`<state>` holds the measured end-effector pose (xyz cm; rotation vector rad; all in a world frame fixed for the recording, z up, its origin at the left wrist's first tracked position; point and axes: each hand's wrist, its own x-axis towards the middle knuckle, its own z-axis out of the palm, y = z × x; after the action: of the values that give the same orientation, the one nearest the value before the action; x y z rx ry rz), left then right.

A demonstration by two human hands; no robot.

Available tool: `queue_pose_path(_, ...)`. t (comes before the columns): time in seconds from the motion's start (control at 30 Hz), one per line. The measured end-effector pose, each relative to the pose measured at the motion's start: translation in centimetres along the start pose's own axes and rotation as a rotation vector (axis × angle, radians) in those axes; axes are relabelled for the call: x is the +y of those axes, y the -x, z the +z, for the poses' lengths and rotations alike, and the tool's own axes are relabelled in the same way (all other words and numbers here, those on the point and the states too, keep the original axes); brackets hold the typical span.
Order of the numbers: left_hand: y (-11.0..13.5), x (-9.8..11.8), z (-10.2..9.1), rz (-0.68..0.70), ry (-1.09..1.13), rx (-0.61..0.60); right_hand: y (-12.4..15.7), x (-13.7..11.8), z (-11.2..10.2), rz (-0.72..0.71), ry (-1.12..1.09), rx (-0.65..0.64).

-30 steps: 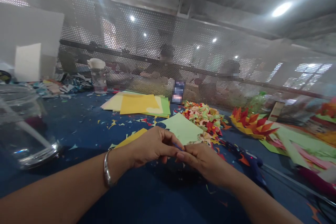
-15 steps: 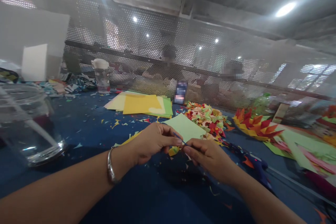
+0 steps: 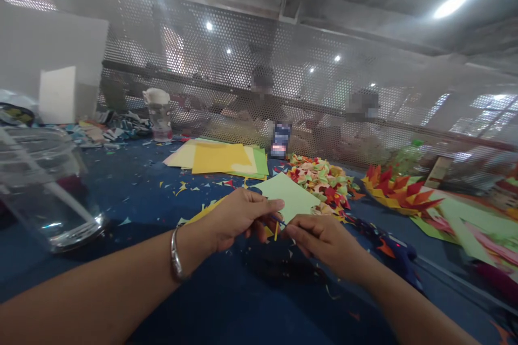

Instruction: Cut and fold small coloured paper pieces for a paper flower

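Observation:
My left hand (image 3: 238,218), with a silver bangle at the wrist, has its fingers curled and closed around a small piece of yellow paper (image 3: 276,230). A narrow yellow end of it sticks out between my hands. My right hand (image 3: 313,233) pinches a thin dark blue stick (image 3: 279,220), whose far end reaches into the left fingers beside the yellow paper. The left fingertips partly hide where stick and paper meet. Just beyond both hands lies a pale green paper sheet (image 3: 289,194) on the dark blue tabletop (image 3: 226,302).
Behind are stacked yellow and green sheets (image 3: 220,157), a phone (image 3: 280,140) and a heap of folded paper pieces (image 3: 321,178). To the right lie a dark blue glue gun (image 3: 399,253) and a red-orange paper flower (image 3: 399,191). A clear jar (image 3: 44,188) stands left.
My left thumb has lifted and shifted along the stick. A narrow yellow paper end now shows between my hands. The camera view has shifted slightly.

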<state>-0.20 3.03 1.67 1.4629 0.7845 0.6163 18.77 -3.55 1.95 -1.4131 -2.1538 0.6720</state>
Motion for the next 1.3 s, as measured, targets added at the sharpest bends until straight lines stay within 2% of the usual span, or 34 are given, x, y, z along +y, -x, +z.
queue_pose_path(0.33,0.3,0.6,-1.1,0.022,-0.120,-0.129,0.1,-0.1,0.0,0.024,-0.021,-0.021)
queue_pose_path(0.47,0.4,0.6,-1.3,0.091,-0.209,-0.185,0.2,0.2,-0.3,0.029,-0.055,-0.018)
queue_pose_path(0.67,0.1,0.2,-1.2,0.161,-0.318,-0.186,0.2,0.4,-0.4,0.027,-0.066,-0.011)
queue_pose_path(0.97,-0.1,0.5,-1.3,0.166,-0.247,-0.087,0.2,0.8,-0.7,0.036,-0.058,-0.005)
queue_pose_path(1.3,-0.5,-0.1,-1.6,0.136,-0.078,-0.152,0.2,0.8,-0.6,0.032,-0.068,0.009)
